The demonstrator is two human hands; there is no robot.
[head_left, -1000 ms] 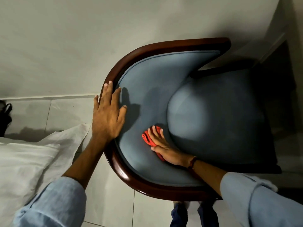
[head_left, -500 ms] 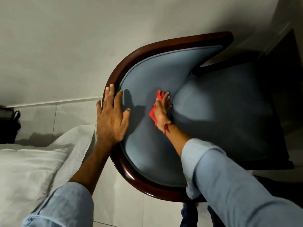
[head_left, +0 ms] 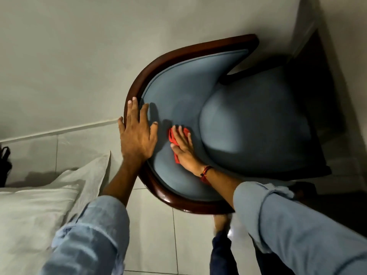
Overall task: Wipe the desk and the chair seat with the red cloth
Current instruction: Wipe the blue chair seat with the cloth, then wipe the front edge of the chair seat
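Observation:
A blue upholstered chair with a dark wooden frame (head_left: 158, 187) fills the middle of the head view, its rounded seat cushion (head_left: 258, 124) to the right. My right hand (head_left: 183, 147) lies flat on the red cloth (head_left: 172, 136), pressing it against the padded inner back next to the seat's edge; only the cloth's rims show around the fingers. My left hand (head_left: 137, 133) rests flat with spread fingers over the wooden rim and the padding, just left of the cloth. The desk is out of view.
A white pillow and sheet (head_left: 35, 211) lie at the lower left. A black object (head_left: 5, 165) stands at the left edge by the wall (head_left: 79, 56). Pale floor tiles (head_left: 155, 235) lie below the chair, where my foot (head_left: 220, 223) shows. Dark furniture (head_left: 321, 86) stands at right.
My right hand swept the red cloth up along the padded back, then came back down and left toward my left hand. My left hand stayed on the rim.

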